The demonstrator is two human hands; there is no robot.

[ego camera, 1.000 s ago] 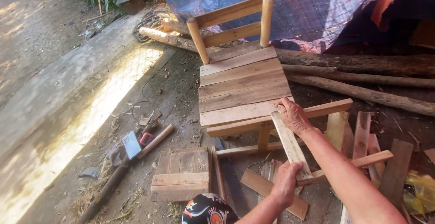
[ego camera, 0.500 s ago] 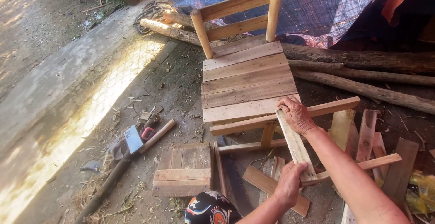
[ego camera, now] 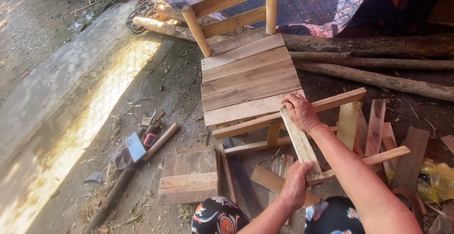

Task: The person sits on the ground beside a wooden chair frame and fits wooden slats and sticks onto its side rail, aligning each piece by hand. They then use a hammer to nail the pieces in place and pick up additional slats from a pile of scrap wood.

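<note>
The person holds a slat (ego camera: 301,144) by both ends against the front of a rough chair (ego camera: 248,80). The right hand (ego camera: 299,112) is curled over the slat's upper end, pressing it onto the long rail (ego camera: 288,114) that crosses just below the seat's front edge. The left hand (ego camera: 295,185) is closed around the lower end, out in front of the chair and above the loose boards (ego camera: 373,130) on the ground.

Nothing visible fastens the slat; only the two grips keep it in place, so a slack in either hand would likely let it slide along the rail or pivot and drop among the boards. The rail itself juts out well past the chair's right side, and pressure on it could tip or shift the chair on the uneven dirt. Rough sawn edges could leave splinters in the palms. The hammer (ego camera: 142,146) lies on the ground well to the chair's left, so reaching for it would mean freeing one hand and losing the alignment. Whether nails are already in the slat cannot be told from this view.
</note>
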